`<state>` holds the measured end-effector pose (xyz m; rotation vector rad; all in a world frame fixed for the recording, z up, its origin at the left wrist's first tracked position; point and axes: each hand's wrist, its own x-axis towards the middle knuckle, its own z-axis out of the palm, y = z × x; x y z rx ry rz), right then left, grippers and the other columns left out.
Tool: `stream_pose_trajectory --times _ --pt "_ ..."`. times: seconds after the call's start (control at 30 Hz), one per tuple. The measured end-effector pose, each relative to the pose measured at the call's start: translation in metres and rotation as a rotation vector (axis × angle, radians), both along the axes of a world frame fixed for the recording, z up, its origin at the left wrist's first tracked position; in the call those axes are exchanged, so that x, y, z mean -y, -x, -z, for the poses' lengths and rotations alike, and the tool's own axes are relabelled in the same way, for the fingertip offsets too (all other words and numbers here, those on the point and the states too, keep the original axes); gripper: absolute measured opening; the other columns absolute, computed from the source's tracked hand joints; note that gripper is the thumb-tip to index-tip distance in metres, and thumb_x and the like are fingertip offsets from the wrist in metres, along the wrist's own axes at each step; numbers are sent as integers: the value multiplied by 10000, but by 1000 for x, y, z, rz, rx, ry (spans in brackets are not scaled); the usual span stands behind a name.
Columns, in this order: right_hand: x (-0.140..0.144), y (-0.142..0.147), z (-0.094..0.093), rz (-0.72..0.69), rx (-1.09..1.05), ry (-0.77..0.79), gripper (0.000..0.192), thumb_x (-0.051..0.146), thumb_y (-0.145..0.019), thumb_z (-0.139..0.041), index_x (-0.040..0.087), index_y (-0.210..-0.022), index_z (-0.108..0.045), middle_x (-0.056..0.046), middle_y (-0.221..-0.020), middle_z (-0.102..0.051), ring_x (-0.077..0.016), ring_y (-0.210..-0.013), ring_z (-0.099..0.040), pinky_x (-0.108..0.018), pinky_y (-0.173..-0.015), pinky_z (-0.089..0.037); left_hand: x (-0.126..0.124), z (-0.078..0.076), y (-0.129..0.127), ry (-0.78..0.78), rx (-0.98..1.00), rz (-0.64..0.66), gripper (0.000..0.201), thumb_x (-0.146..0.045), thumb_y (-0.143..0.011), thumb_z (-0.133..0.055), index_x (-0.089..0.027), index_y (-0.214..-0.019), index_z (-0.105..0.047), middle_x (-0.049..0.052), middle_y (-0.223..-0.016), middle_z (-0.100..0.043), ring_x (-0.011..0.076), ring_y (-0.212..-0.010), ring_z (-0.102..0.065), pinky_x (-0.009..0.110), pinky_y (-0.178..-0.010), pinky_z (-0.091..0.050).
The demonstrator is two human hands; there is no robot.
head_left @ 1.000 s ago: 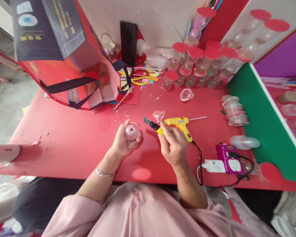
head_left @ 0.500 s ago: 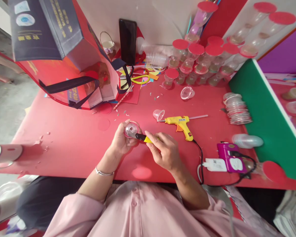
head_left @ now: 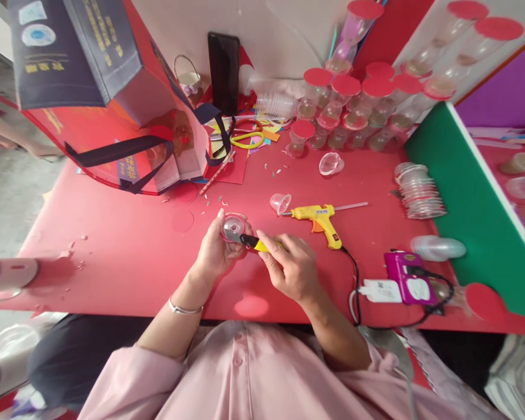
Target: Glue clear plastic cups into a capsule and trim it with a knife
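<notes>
Now left hand [head_left: 216,251] cups clear cup [head_left: 233,227]; right hand [head_left: 289,268] pinches knife [head_left: 249,240].

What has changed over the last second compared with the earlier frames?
The right hand carried the yellow-handled craft knife leftward, away from the glue gun, until its blade met the small clear cup in the left hand. Nothing was picked up or released. The left hand kept its hold on the cup; the glue gun, the loose cup beside it and the red table stayed put.

Left hand [head_left: 216,251] holds cup [head_left: 233,227]; right hand [head_left: 289,265] presses knife [head_left: 249,240] in
</notes>
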<state>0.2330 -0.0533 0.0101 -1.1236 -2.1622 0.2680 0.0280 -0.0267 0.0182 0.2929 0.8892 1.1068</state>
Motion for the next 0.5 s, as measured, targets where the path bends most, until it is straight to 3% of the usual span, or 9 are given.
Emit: stream_pose_trajectory --times 0.27,0.5 --pt "1 2 1 -9 23 -10 417 320 -1105 -554 253 -1509 -636 -51 -966 -738 -193 -865 -639 -346 -778 -460 0 3 -8 14 -23 -45 527 -634 -1030 -539 -136 -972 -700 68 -746 -712 66 -372 -467 148 -332 -197" --pt "-2 -2 6 76 29 -102 475 295 -1072 -620 276 -1547 -613 -67 -1011 -750 -206 -872 -650 -348 -782 -464 3 2 -9 -45 -61 -51 512 -590 -1027 -541 -134 -856 -698 47 -636 -656 52 -332 -350 167 -329 -193"
